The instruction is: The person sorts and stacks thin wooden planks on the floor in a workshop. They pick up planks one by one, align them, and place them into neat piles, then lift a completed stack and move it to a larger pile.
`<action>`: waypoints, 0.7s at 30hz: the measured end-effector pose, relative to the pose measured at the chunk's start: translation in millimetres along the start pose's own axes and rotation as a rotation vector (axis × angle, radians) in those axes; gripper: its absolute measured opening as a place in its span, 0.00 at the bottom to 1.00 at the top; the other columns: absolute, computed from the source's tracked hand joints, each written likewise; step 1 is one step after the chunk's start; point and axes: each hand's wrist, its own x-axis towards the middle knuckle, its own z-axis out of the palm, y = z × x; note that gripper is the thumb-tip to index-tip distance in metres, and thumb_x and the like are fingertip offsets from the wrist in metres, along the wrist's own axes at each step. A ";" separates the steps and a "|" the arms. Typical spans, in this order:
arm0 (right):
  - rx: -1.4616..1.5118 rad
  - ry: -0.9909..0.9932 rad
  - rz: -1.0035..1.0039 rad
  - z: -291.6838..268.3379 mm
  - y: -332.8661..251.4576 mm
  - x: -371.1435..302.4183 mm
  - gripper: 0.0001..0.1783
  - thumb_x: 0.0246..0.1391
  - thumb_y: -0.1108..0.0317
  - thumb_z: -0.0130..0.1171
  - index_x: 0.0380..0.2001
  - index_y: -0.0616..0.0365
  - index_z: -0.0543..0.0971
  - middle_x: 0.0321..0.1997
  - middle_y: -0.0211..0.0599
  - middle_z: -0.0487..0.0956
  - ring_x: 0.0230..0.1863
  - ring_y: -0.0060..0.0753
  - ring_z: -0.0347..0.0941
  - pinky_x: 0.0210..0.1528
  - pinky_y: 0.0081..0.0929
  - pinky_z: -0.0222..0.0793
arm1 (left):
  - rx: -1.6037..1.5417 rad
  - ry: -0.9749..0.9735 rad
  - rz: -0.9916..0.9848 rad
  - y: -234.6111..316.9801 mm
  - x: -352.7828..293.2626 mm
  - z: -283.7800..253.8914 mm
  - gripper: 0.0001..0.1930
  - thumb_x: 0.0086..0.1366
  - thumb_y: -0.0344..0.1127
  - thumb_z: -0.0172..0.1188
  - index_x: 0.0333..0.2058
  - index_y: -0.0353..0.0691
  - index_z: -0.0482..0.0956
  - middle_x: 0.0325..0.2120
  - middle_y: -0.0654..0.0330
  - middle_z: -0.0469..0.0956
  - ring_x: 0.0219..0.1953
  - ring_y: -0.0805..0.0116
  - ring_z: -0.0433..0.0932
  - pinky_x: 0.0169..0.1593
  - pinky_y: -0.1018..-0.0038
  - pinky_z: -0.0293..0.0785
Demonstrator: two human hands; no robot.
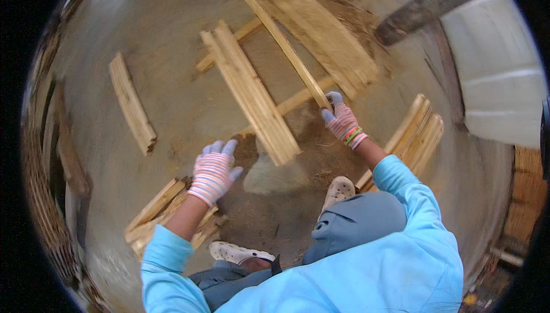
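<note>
My right hand (pixel 344 120), in a striped glove with grey fingertips, grips the near end of a long narrow wooden strip (pixel 286 48). The strip slants away to the far left. My left hand (pixel 213 171), gloved the same way, is empty with its fingers apart. It is left of the near end of several pale boards (pixel 252 94) lying side by side across wooden crosspieces (pixel 306 95). Beyond the strip, on the right, lies a wider group of boards (pixel 326 38).
Bundles of wood strips lie on the floor: one at the left (pixel 132 104), one beside my left forearm (pixel 157 205), one right of my right hand (pixel 417 138). A dark wooden post (pixel 435 5) and a pale panel (pixel 492 67) stand at the far right.
</note>
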 end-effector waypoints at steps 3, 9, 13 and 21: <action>-0.108 0.326 -0.055 -16.1 30.9 -75.8 0.26 0.57 0.56 0.60 0.55 0.54 0.68 0.34 0.56 0.80 0.37 0.65 0.77 0.37 0.54 0.72 | 0.106 0.069 0.081 57.4 23.2 55.2 0.46 0.52 0.53 0.72 0.69 0.60 0.61 0.67 0.48 0.60 0.71 0.42 0.53 0.69 0.41 0.49; -0.125 0.450 0.450 -24.4 92.2 -172.5 0.31 0.56 0.51 0.59 0.60 0.49 0.69 0.40 0.57 0.81 0.39 0.65 0.78 0.41 0.50 0.75 | 0.148 0.137 0.320 87.0 51.6 154.7 0.45 0.52 0.60 0.68 0.69 0.69 0.60 0.71 0.48 0.51 0.72 0.37 0.48 0.69 0.33 0.38; -0.236 0.602 0.225 -37.1 125.9 -158.1 0.33 0.60 0.56 0.53 0.68 0.45 0.63 0.42 0.62 0.81 0.43 0.66 0.77 0.46 0.54 0.73 | 0.469 0.330 0.480 56.0 74.6 166.2 0.39 0.56 0.52 0.66 0.68 0.71 0.62 0.71 0.51 0.53 0.71 0.39 0.51 0.70 0.36 0.43; -0.460 -0.058 0.755 -60.7 138.9 -139.7 0.32 0.61 0.46 0.54 0.65 0.45 0.67 0.49 0.55 0.81 0.51 0.59 0.78 0.51 0.51 0.73 | 0.122 0.147 0.477 56.3 78.1 131.9 0.48 0.46 0.59 0.73 0.67 0.68 0.64 0.70 0.50 0.54 0.71 0.40 0.51 0.70 0.36 0.42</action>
